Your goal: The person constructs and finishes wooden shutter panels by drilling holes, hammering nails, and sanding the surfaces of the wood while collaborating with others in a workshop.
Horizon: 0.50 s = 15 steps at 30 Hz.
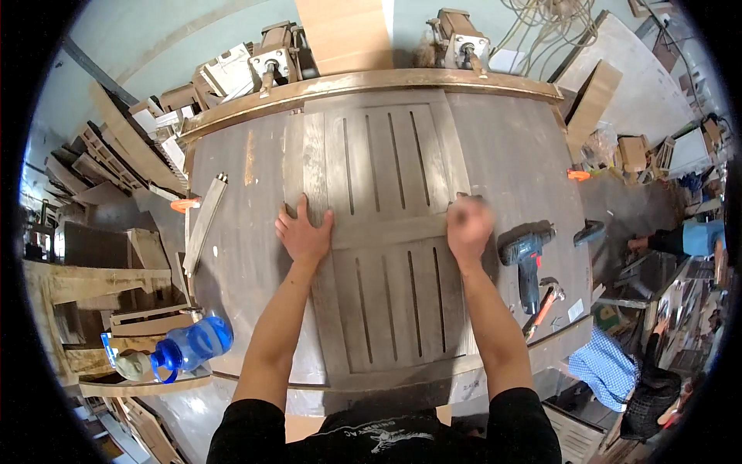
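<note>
A wooden door panel (386,230) lies flat on the workbench in front of me, with several long dark slots in its upper and lower sections. My left hand (306,236) rests open near its left edge, fingers spread. Across from it, my right hand (470,230) is closed at the panel's right edge. A blur covers part of that hand, and what it holds, if anything, I cannot make out. To the right of it lie a cordless drill (529,263) and a hammer (546,308) with an orange handle.
A wooden beam (371,81) crosses the bench's far side, before two clamp cylinders (466,48). A loose wood strip (205,224) lies at left. Near the front left corner is a blue water jug (193,346). Another person's arm (657,241) shows at far right.
</note>
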{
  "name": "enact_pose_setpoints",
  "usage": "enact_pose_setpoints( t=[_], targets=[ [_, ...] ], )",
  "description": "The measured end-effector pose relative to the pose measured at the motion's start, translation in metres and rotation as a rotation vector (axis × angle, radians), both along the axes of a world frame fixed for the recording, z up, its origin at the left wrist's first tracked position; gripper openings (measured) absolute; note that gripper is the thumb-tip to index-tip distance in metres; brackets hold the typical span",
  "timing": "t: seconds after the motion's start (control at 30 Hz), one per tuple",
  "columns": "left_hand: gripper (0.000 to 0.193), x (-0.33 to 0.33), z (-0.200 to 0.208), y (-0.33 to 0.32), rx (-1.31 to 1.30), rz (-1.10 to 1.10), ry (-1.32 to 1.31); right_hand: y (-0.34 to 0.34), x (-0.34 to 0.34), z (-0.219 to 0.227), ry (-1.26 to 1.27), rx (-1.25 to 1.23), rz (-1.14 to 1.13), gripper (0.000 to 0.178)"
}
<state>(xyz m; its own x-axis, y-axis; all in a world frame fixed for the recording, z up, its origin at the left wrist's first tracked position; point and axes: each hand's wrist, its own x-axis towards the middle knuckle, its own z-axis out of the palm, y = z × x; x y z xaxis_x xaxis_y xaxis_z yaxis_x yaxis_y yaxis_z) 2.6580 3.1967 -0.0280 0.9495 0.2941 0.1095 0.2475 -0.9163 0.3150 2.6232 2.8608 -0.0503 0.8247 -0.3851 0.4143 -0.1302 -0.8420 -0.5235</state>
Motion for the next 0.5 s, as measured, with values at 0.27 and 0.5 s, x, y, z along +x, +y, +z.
enact_pose_setpoints(
  t=[0.27, 0.5],
  targets=[
    [0.072, -0.001, -0.001, 0.003, 0.033, -0.010, -0.011, 0.006, 0.017, 0.025, -0.366, 0.035, 0.226, 0.015],
    [0.070, 0.000, -0.002, 0.001, 0.048, 0.010, -0.033, 0.009, 0.019, 0.031, -0.368, -0.054, 0.204, 0.011]
  ],
)
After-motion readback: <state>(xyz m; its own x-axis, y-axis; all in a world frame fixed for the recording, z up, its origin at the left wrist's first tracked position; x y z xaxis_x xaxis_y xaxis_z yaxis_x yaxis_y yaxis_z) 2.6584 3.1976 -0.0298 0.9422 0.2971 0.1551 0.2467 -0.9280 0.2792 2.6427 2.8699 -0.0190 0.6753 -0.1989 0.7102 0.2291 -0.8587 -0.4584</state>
